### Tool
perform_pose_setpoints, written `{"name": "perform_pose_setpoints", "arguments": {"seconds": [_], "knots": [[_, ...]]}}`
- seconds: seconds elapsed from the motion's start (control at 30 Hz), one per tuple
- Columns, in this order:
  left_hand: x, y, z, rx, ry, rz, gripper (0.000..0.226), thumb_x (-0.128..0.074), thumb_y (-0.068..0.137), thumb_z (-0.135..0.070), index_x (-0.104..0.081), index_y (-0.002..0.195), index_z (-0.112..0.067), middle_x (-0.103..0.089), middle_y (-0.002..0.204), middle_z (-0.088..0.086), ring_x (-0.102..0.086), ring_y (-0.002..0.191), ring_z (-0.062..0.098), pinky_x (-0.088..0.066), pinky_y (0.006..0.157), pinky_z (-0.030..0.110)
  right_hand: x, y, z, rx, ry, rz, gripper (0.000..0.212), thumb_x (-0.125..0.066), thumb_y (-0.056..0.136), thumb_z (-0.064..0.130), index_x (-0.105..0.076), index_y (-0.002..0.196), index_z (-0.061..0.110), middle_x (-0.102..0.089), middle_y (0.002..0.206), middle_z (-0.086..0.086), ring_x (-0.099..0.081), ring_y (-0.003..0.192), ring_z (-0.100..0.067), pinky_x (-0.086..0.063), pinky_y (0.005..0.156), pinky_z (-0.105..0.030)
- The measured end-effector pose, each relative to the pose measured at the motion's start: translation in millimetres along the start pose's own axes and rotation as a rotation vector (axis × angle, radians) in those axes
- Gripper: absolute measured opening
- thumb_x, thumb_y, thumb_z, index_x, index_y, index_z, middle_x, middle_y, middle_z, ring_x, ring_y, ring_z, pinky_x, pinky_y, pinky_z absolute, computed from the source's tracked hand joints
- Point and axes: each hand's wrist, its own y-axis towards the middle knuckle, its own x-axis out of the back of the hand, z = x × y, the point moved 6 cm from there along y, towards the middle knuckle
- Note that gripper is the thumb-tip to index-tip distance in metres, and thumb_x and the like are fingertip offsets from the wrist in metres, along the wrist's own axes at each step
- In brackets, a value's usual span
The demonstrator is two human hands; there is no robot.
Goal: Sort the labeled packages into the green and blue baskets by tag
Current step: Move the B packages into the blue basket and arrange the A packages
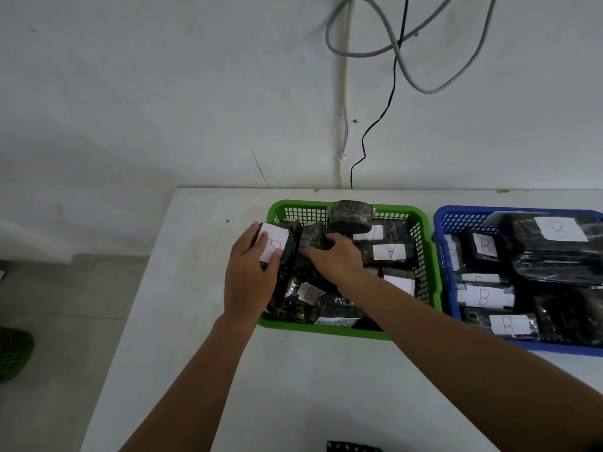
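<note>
A green basket (423,230) in the middle of the white table holds several black wrapped packages with white tags; one tag reads A (389,251), another B (310,293). My left hand (249,275) grips a black package tagged B (276,244) at the basket's left rim. My right hand (336,259) reaches into the basket, its fingers curled round a dark package (313,236) in the pile. To the right, a blue basket (441,223) holds several black packages tagged B (560,229).
The white table (202,288) ends at a wall behind the baskets, where grey and black cables (385,102) hang. A dark package (352,446) lies at the table's near edge. The floor drops off at left, with a green object (13,353) there.
</note>
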Motion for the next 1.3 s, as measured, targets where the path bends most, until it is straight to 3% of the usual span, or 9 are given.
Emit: {"name": "perform_pose_setpoints", "arguments": {"seconds": [0.13,0.27,0.37,0.47,0.53,0.67,0.8,1.03,1.3], "knots": [[-2,3,0,-0.038,0.026,0.035,0.050,-0.065,0.094,-0.027,-0.056,0.138,-0.006,-0.043,0.153,-0.001,-0.038,0.140,0.016,-0.036,0.106,0.027,18,4,-4,-0.088,0.261,-0.001,0.037,-0.071,0.080,0.037,-0.069,0.113,0.020,-0.071,0.103,-0.002,-0.067,0.087,-0.018,-0.058,0.076,-0.034],[6,8,-14,-0.089,-0.023,-0.044,0.051,-0.065,0.093,-0.036,-0.061,0.133,-0.005,-0.051,0.147,0.006,-0.043,0.139,0.021,-0.042,0.110,0.036,30,-1,-6,-0.222,0.677,0.297,0.022,-0.057,0.088,0.028,-0.064,0.101,0.011,-0.068,0.093,-0.009,-0.065,0.083,-0.025,-0.054,0.068,-0.035],[15,20,-38,-0.115,-0.178,-0.051,0.054,-0.063,0.094,-0.042,-0.059,0.136,-0.011,-0.054,0.144,0.002,-0.045,0.137,0.013,-0.039,0.111,0.028,37,-5,-3,-0.210,0.797,0.493,0.031,-0.050,0.087,0.028,-0.060,0.112,0.012,-0.064,0.105,-0.013,-0.060,0.095,-0.029,-0.053,0.078,-0.039],[7,37,-51,0.005,-0.361,0.178,0.057,-0.062,0.091,-0.052,-0.053,0.141,-0.026,-0.058,0.139,-0.008,-0.053,0.127,0.005,-0.042,0.108,0.027,39,-6,0,-0.188,0.752,0.600,0.040,-0.048,0.085,0.030,-0.058,0.120,0.013,-0.060,0.113,-0.016,-0.057,0.102,-0.032,-0.050,0.091,-0.045],[3,44,-55,0.055,-0.419,0.307,0.044,-0.061,0.089,-0.054,-0.066,0.126,-0.033,-0.071,0.114,-0.016,-0.065,0.105,0.002,-0.054,0.097,0.034,42,-5,2,-0.173,0.699,0.607,0.043,-0.050,0.085,0.034,-0.060,0.120,0.011,-0.061,0.118,-0.018,-0.057,0.107,-0.033,-0.044,0.103,-0.052],[3,47,-53,0.126,-0.523,0.302,0.027,-0.071,0.086,-0.042,-0.076,0.108,-0.028,-0.076,0.093,-0.015,-0.070,0.088,0.002,-0.059,0.087,0.034,57,-5,13,0.019,0.501,0.451,0.042,-0.061,0.091,0.052,-0.073,0.111,0.017,-0.075,0.112,-0.010,-0.070,0.102,-0.029,-0.053,0.095,-0.046],[5,46,-43,0.112,-0.388,0.209,0.032,-0.073,0.086,-0.042,-0.075,0.113,-0.024,-0.075,0.103,-0.011,-0.068,0.092,-0.002,-0.053,0.085,0.015,69,2,18,0.343,0.148,0.205,0.033,-0.079,0.084,0.032,-0.073,0.113,0.018,-0.073,0.106,-0.008,-0.071,0.100,-0.027,-0.062,0.082,-0.038],[18,33,-5,0.190,-0.015,0.013,0.049,-0.064,0.091,-0.036,-0.059,0.135,-0.014,-0.058,0.138,0.002,-0.052,0.127,0.020,-0.040,0.101,0.030,58,16,-6,0.365,-0.355,0.040,0.030,-0.067,0.092,0.042,-0.072,0.113,0.021,-0.070,0.100,0.001,-0.066,0.088,-0.019,-0.058,0.074,-0.033],[5,28,19,0.491,-0.266,0.183,0.071,-0.081,0.075,-0.047,-0.054,0.135,-0.021,-0.060,0.124,0.000,-0.059,0.111,0.019,-0.053,0.091,0.034,44,2,20,0.528,-0.565,-0.138,0.029,-0.061,0.093,0.039,-0.070,0.116,0.024,-0.072,0.108,-0.001,-0.067,0.097,-0.024,-0.057,0.084,-0.041]]}}
